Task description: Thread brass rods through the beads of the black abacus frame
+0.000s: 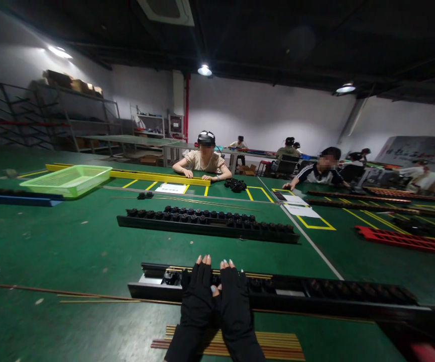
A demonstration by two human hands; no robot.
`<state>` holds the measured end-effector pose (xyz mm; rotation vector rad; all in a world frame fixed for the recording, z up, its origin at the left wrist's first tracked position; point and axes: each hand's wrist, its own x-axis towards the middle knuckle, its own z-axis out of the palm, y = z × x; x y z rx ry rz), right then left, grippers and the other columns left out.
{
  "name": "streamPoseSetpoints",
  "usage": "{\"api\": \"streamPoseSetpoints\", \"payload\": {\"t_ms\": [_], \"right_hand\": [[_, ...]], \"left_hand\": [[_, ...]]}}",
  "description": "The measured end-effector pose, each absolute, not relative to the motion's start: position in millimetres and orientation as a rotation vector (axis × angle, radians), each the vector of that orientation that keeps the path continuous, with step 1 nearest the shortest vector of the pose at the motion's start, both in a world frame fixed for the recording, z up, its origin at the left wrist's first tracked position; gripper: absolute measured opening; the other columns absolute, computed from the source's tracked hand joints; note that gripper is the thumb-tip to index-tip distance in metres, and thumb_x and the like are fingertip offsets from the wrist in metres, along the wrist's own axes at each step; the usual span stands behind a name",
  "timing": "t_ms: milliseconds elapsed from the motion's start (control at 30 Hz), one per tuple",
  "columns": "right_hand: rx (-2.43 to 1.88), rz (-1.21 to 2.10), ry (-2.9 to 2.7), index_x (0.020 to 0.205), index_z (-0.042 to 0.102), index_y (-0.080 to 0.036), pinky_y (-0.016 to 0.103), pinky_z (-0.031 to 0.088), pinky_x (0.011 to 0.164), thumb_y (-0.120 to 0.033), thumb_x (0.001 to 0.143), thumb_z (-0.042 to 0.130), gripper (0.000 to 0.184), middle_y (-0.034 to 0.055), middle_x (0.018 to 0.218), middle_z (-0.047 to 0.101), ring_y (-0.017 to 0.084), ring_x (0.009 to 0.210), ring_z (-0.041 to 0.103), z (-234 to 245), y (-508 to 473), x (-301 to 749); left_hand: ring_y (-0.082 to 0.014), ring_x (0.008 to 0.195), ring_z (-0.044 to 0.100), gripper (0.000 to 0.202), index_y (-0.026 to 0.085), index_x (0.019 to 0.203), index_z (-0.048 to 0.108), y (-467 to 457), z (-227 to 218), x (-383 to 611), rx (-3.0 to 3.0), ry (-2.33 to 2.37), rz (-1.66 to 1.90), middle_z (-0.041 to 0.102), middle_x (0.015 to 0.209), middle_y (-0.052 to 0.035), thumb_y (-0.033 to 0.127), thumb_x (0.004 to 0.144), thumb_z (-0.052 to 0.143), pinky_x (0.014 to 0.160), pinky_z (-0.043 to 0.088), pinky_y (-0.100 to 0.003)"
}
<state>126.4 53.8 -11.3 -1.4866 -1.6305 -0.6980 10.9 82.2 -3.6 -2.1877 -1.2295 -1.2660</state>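
Both my hands, in black fingerless gloves, lie side by side across a long black channel rail (338, 302) near the table's front. My left hand (199, 281) has its fingers stretched forward over the rail's far wall. Beside it my right hand (233, 284) rests the same way, fingers extended. Black roller-like parts (260, 285) sit in a row inside the rail, partly covered by my hands. A thin brass-coloured rod (255, 276) runs along them, passing at my fingers; whether I press on it I cannot tell. Several brass-coloured rods (278, 342) lie beneath my forearms.
Farther back lies another black rail (206, 225) filled with black parts. A green basket (70, 181) and a yellow rail (157, 176) are at the back left. Long thin rods (51, 290) stretch left. A red rail (409, 240) lies right. Two people lean on the table opposite.
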Motion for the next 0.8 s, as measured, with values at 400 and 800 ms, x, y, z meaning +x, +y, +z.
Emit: {"api": "streamPoseSetpoints", "payload": {"t_ms": [400, 800], "right_hand": [[-1.613, -0.673, -1.801, 0.147, 0.042, -0.023, 0.046, 0.029, 0.118, -0.022, 0.095, 0.035, 0.053, 0.0061, 0.144, 0.053, 0.024, 0.136, 0.045, -32, 57, 142], [-1.610, -0.701, -1.807, 0.140, 0.052, -0.023, 0.045, 0.033, 0.115, -0.020, 0.094, 0.036, 0.049, 0.0063, 0.138, 0.059, 0.024, 0.133, 0.049, -26, 59, 143]], "left_hand": [[-0.0297, 0.139, 0.040, 0.052, 0.020, 0.147, 0.033, 99, -25, -14, -2.124, -1.443, -1.372, 0.056, 0.138, -0.0119, 0.020, 0.095, 0.038, 0.105, 0.040, -0.055], [-0.0339, 0.136, 0.041, 0.048, 0.016, 0.142, 0.040, 102, -8, -27, -1.896, -1.655, -1.289, 0.058, 0.136, -0.0145, 0.024, 0.095, 0.037, 0.111, 0.023, -0.062]]}}
